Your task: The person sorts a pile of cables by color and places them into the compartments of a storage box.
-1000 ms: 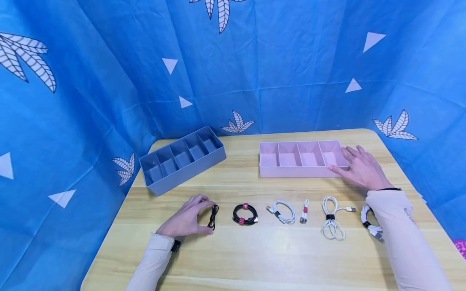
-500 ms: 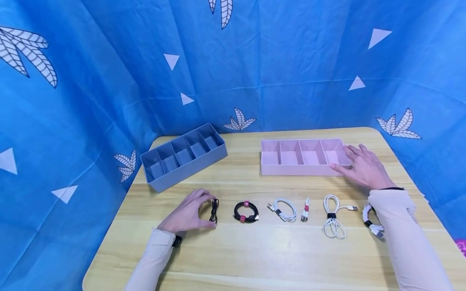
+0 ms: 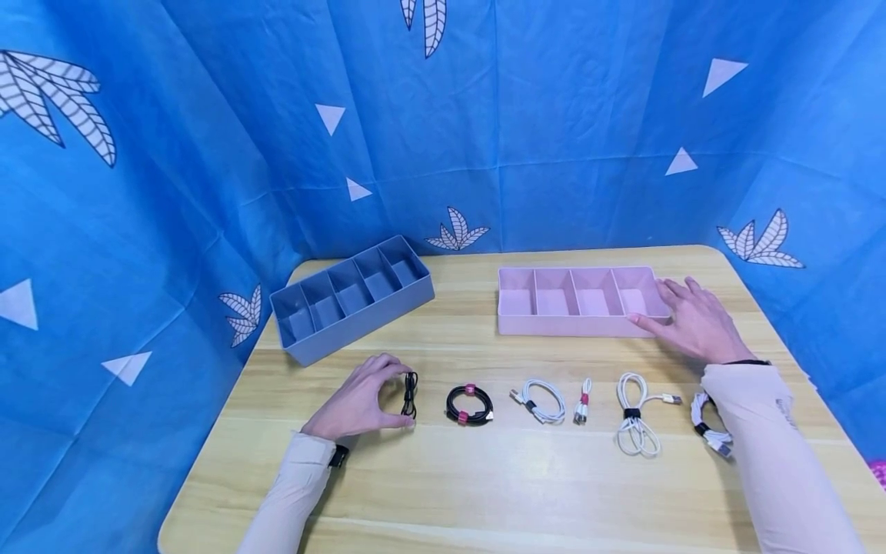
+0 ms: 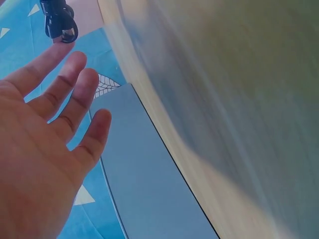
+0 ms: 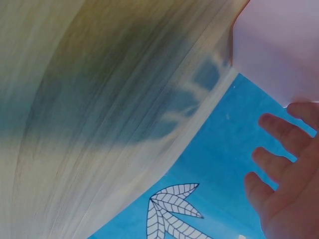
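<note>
Between thumb and index fingertip, my left hand [image 3: 360,404] pinches a small bundled black cable [image 3: 410,395] at the left end of a row of cables. In the left wrist view, this black cable [image 4: 61,22] shows at the index fingertip, while the other fingers [image 4: 79,107] stay spread. My right hand [image 3: 699,322] grips the right end of a pink divided box [image 3: 567,325], thumb on the front rim and index finger at the far side. The right wrist view has the fingers [image 5: 281,132] under the pink box's end wall [image 5: 279,50].
A blue-grey divided box [image 3: 360,319] stands angled at the back left. Right of my left hand lie a coiled black cable [image 3: 451,404] with red ties and several white cables [image 3: 547,415]. One white cable [image 3: 701,419] is partly under my right sleeve. A blue curtain hangs behind the table.
My left hand has moved slightly up and away from me with the black cable. My right hand stays at the pink box. The whole head view has shifted a little.
</note>
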